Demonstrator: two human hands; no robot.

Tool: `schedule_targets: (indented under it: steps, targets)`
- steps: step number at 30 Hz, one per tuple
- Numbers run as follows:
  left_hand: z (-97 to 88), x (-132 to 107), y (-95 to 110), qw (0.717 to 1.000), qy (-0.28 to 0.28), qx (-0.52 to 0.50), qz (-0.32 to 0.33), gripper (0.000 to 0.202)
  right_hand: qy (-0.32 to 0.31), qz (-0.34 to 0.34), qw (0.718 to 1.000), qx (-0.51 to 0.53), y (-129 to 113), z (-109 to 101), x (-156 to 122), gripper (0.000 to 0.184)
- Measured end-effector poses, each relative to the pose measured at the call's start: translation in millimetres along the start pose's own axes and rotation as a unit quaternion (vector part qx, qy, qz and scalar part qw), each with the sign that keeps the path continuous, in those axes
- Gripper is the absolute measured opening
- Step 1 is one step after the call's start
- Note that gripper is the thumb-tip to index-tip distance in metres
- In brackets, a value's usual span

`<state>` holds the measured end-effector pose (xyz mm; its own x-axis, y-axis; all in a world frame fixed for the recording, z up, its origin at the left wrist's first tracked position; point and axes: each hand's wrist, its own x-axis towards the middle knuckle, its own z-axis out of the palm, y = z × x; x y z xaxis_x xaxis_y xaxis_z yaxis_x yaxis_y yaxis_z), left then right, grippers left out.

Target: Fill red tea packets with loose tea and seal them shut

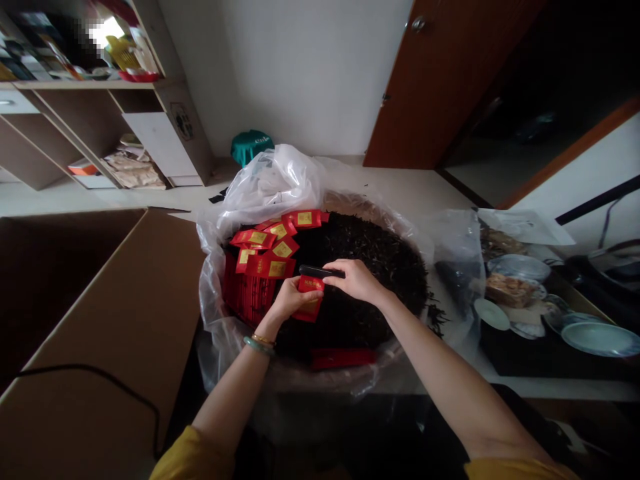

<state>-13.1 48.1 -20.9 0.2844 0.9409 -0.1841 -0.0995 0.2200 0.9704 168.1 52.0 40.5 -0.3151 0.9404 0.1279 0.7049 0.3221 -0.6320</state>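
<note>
A large clear plastic bag (260, 183) lines a round container filled with dark loose tea leaves (370, 253). My left hand (290, 297) is closed on a small red packet (310, 297), held upright over the leaves. My right hand (355, 280) grips a thin black scoop-like tool (320, 271) lying right above the packet's top. Several filled red packets with gold labels (270, 247) are piled at the left side of the bag. A flat red strip (343, 358) lies at the near rim.
A big open cardboard box (115, 307) stands to the left with a black cable across it. To the right a dark tray (545, 353) bears plates, bowls and cups. Shelves stand at the back left, a brown door at the back right.
</note>
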Motion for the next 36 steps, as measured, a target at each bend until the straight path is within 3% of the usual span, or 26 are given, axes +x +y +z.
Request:
schedule_targets:
  steps: [9,15,19,21,24,30,33,36]
  targets:
    - [-3.2,2,6,0.992,0.068,-0.04,0.103,0.041,-0.001,-0.026,0.999,-0.025,-1,1,-3,0.022]
    - [-5.0,3,1,0.99,0.075,-0.031,0.112,0.036,0.008,-0.036,0.999,-0.019,1,5,-4,0.023]
    - [-2.4,4,0,0.993,0.042,-0.068,0.084,0.05,0.023,-0.021,0.999,0.025,8,7,-4,0.025]
    - [-2.3,5,-1,0.993,0.04,-0.086,0.071,0.054,0.037,-0.006,0.998,0.045,16,5,-4,0.032]
    - [-4.5,6,-3,0.989,0.075,-0.104,0.067,0.04,0.07,0.023,0.997,0.023,36,-2,-3,0.04]
    - [-8.1,8,-7,0.981,0.123,-0.133,0.069,0.033,0.08,0.036,0.981,-0.172,76,-6,-9,0.04]
    - [-7.5,9,-9,0.98,0.124,-0.137,0.073,0.034,0.107,0.02,0.978,-0.18,67,6,-11,0.033]
    - [-6.3,8,-9,0.983,0.107,-0.133,0.07,0.035,0.14,-0.018,0.989,-0.04,38,23,-7,0.022]
